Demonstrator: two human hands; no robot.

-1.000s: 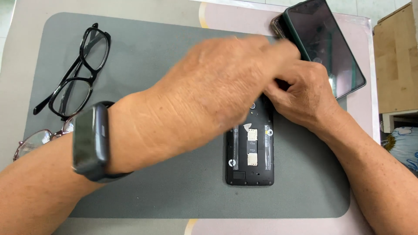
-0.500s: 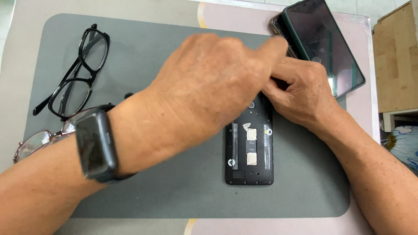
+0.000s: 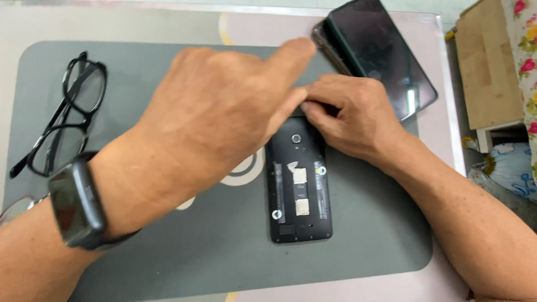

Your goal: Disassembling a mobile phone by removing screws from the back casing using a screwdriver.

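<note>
Both your hands meet at the top edge of an opened black phone that lies back-up on a grey mat, its cover off and its inner slots and small pale cards showing. Your left hand crosses in from the near left, its grip pinched down at the phone's top end with the forefinger stretched out past it; what, if anything, lies between the fingertips is hidden, so whether that grip holds something cannot be told. Your right hand comes in from the right and presses its curled fingers against the same top edge, grasping the phone's upper end, fingertips touching those of the left. Just beyond the right hand, a second dark phone lies screen-up, stacked on another device whose edge shows beneath it, partly off the mat on the pale counter. A dark smartwatch sits on your left wrist, well back from the grip. Far to the left of both hands, a pair of black-framed glasses rests folded open on the mat, and the rim of a second, thinner pair shows at the frame's left edge beside the watch.
</note>
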